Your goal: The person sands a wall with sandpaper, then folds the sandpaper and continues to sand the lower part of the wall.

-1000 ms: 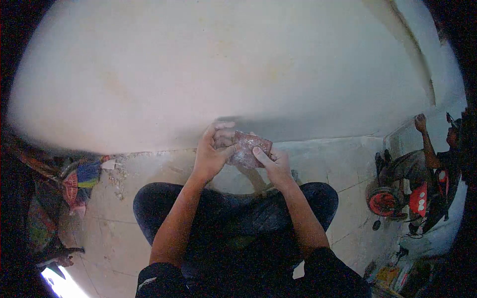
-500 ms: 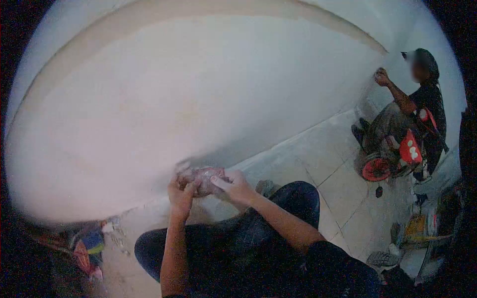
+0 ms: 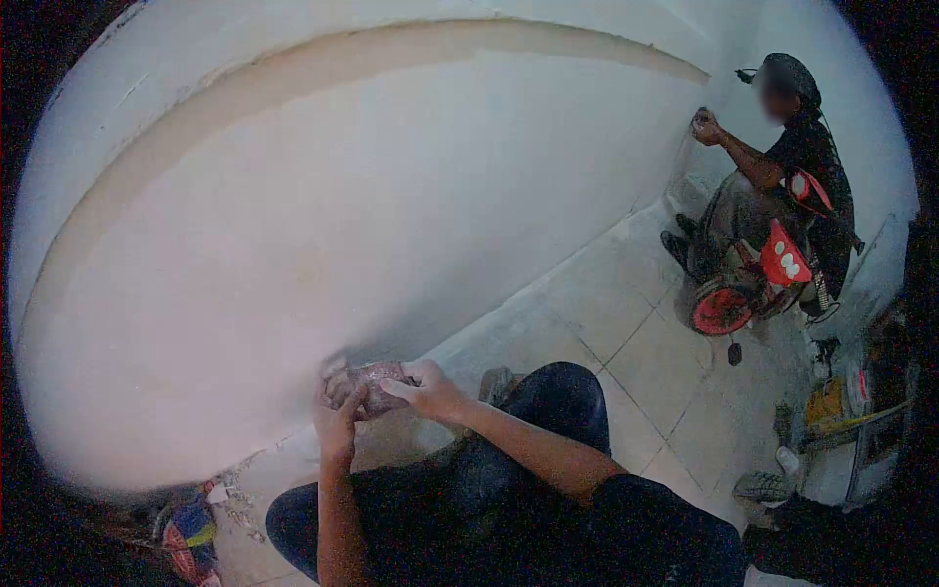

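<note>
The pale wall (image 3: 293, 225) curves above the tiled floor (image 3: 558, 333). Over on the right, a person (image 3: 763, 196) crouches by a red wheel (image 3: 722, 310), one hand up at the wall. Here, the left hand (image 3: 337, 416) and right hand (image 3: 430, 391) both grip the reddish sheet (image 3: 380, 385), close to the wall's foot.
</note>
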Action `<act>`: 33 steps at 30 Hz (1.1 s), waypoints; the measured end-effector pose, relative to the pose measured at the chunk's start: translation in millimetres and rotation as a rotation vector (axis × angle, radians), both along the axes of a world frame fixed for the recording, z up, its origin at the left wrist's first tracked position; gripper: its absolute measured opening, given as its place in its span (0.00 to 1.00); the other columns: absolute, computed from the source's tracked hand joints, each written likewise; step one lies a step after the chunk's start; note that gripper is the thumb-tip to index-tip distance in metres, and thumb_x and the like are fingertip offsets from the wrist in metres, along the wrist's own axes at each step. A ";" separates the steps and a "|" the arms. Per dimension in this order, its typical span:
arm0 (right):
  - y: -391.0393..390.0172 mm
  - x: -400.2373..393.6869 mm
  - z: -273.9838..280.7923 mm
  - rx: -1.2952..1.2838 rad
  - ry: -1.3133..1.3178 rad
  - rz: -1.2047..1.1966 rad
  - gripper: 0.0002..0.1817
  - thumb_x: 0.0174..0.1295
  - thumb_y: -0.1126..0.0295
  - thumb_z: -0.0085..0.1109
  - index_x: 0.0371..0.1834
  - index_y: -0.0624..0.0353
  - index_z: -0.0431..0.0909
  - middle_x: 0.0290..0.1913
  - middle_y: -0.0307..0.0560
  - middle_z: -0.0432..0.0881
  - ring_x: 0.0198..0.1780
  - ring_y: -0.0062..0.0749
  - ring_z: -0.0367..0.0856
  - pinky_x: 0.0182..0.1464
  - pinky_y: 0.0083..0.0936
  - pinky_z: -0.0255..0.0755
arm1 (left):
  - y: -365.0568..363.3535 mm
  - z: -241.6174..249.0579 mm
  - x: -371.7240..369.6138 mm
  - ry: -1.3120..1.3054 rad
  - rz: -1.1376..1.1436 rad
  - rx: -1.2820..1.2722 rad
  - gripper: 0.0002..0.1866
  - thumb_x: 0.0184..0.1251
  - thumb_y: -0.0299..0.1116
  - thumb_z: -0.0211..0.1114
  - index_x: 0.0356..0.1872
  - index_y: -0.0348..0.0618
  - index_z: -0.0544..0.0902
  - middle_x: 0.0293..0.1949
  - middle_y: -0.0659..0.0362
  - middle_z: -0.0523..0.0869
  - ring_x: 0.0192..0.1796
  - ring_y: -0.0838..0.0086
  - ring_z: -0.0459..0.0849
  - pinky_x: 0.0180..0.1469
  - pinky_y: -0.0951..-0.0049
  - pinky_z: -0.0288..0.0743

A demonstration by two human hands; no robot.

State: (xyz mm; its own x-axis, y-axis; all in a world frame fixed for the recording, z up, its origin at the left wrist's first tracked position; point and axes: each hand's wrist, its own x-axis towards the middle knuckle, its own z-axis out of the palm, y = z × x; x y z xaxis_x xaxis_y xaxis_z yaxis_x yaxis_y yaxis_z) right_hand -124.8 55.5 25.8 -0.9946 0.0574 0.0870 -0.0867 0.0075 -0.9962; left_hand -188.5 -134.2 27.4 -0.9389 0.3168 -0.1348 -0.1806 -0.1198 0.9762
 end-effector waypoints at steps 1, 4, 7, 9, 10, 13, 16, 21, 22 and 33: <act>-2.0 -1.0 -4.1 -0.047 -0.025 -0.002 0.19 0.74 0.58 0.63 0.55 0.62 0.88 0.44 0.40 0.90 0.45 0.20 0.82 0.50 0.26 0.77 | -1.4 -6.1 -1.7 0.044 0.012 0.004 0.29 0.65 0.21 0.73 0.67 0.40 0.76 0.55 0.55 0.87 0.52 0.71 0.88 0.49 0.73 0.85; 2.8 -6.1 -19.6 0.081 -0.083 0.003 0.19 0.74 0.59 0.63 0.57 0.62 0.87 0.47 0.39 0.90 0.46 0.19 0.82 0.52 0.25 0.76 | 2.6 -5.7 1.8 0.084 0.018 -0.014 0.30 0.64 0.21 0.74 0.68 0.40 0.76 0.56 0.54 0.86 0.57 0.69 0.86 0.57 0.69 0.83; -0.6 -5.2 -18.9 0.003 -0.011 0.004 0.19 0.74 0.59 0.63 0.57 0.62 0.88 0.45 0.37 0.90 0.46 0.19 0.81 0.52 0.25 0.76 | -0.7 -16.7 -3.3 0.108 0.027 -0.025 0.31 0.63 0.20 0.74 0.68 0.40 0.76 0.57 0.53 0.85 0.59 0.68 0.85 0.62 0.67 0.80; -3.3 -2.1 -14.7 -0.011 -0.032 -0.002 0.18 0.74 0.59 0.63 0.56 0.62 0.88 0.44 0.36 0.89 0.45 0.18 0.80 0.51 0.25 0.76 | 0.2 -18.7 0.2 0.130 0.022 0.000 0.31 0.63 0.20 0.74 0.68 0.40 0.76 0.57 0.53 0.85 0.60 0.67 0.84 0.64 0.66 0.79; -2.7 -1.1 -9.3 -0.026 -0.048 0.008 0.18 0.74 0.59 0.63 0.55 0.63 0.88 0.42 0.35 0.88 0.44 0.18 0.79 0.50 0.25 0.76 | -0.7 -10.0 3.9 0.124 0.030 -0.027 0.30 0.63 0.20 0.74 0.68 0.40 0.76 0.58 0.53 0.85 0.61 0.67 0.84 0.63 0.66 0.79; 1.6 3.0 6.9 0.025 -0.016 0.020 0.17 0.74 0.60 0.63 0.52 0.64 0.88 0.39 0.33 0.87 0.41 0.18 0.78 0.48 0.25 0.75 | 0.5 -13.3 -1.8 0.133 0.014 -0.024 0.30 0.64 0.21 0.73 0.68 0.40 0.76 0.58 0.53 0.84 0.62 0.67 0.83 0.63 0.67 0.79; -1.9 -2.5 -9.6 -0.109 -0.074 0.000 0.17 0.74 0.60 0.63 0.50 0.65 0.88 0.38 0.34 0.87 0.40 0.18 0.77 0.46 0.26 0.74 | 4.0 -9.2 3.1 0.105 -0.001 0.006 0.30 0.64 0.21 0.73 0.68 0.40 0.75 0.58 0.53 0.84 0.62 0.66 0.83 0.62 0.67 0.80; 5.4 3.7 3.0 -0.027 -0.071 0.019 0.18 0.75 0.59 0.62 0.50 0.65 0.87 0.37 0.36 0.88 0.40 0.19 0.77 0.46 0.28 0.74 | 9.5 -8.7 5.1 0.081 0.100 -0.022 0.30 0.66 0.21 0.72 0.69 0.40 0.74 0.58 0.53 0.84 0.61 0.67 0.83 0.62 0.67 0.80; 2.2 4.1 -0.8 -0.025 -0.041 -0.008 0.18 0.75 0.58 0.61 0.51 0.65 0.87 0.37 0.37 0.88 0.40 0.19 0.78 0.46 0.29 0.74 | 9.0 -2.0 6.2 0.106 0.067 -0.044 0.30 0.66 0.21 0.72 0.69 0.40 0.74 0.57 0.53 0.85 0.60 0.68 0.84 0.61 0.68 0.80; 2.8 0.5 -11.5 0.009 -0.042 0.016 0.18 0.77 0.61 0.58 0.55 0.65 0.85 0.40 0.40 0.89 0.42 0.21 0.79 0.47 0.29 0.75 | 5.4 -13.3 1.1 0.109 0.059 -0.018 0.27 0.66 0.20 0.71 0.67 0.37 0.75 0.55 0.54 0.86 0.56 0.70 0.85 0.57 0.69 0.81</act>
